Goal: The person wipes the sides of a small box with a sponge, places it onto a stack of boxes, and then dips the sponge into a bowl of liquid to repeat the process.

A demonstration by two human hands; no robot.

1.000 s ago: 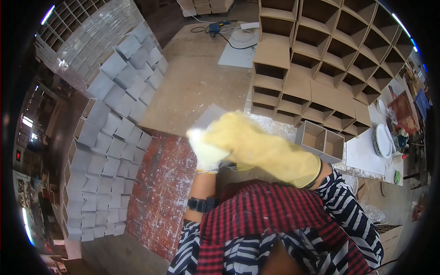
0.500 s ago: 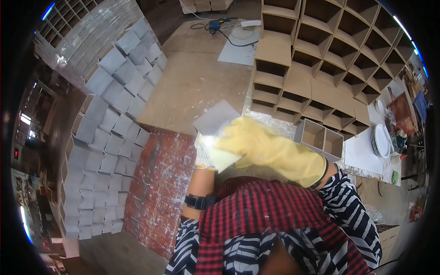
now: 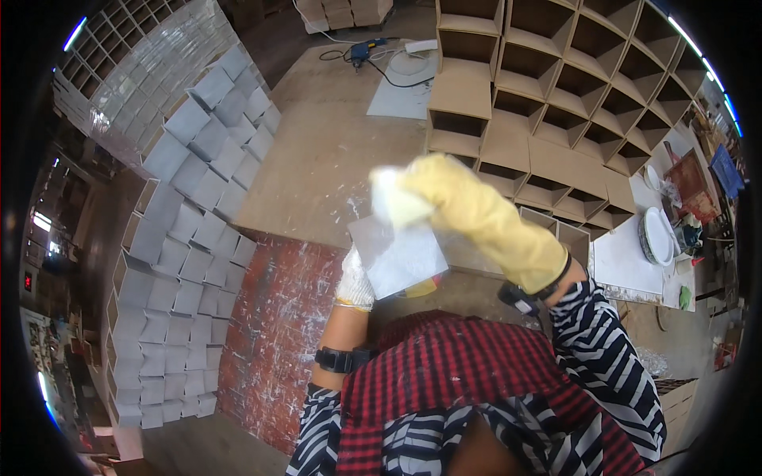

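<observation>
My left hand (image 3: 355,278), in a white knitted glove, grips the left side of a small square box (image 3: 408,263) with grey-white faces. The box is tilted, with wet-looking streaks on its upper face; most of my left fingers are hidden behind it. My right hand (image 3: 454,194) wears a long yellow rubber glove, blurred by motion. It is closed on a pale sponge-like pad (image 3: 395,198), held over the far edge of the box. I cannot tell whether the pad touches the box.
Stacked grey-white boxes (image 3: 186,238) rise on the left. Brown open-fronted boxes (image 3: 556,119) are piled at the far right. A worn brown board (image 3: 309,135) holds a blue power tool (image 3: 361,51) with a cord. A white basin (image 3: 656,236) stands on the right-hand table.
My right hand has moved the pad farther from me, off the near side of the box. More of the box's pale face now shows, and the view has shifted slightly.
</observation>
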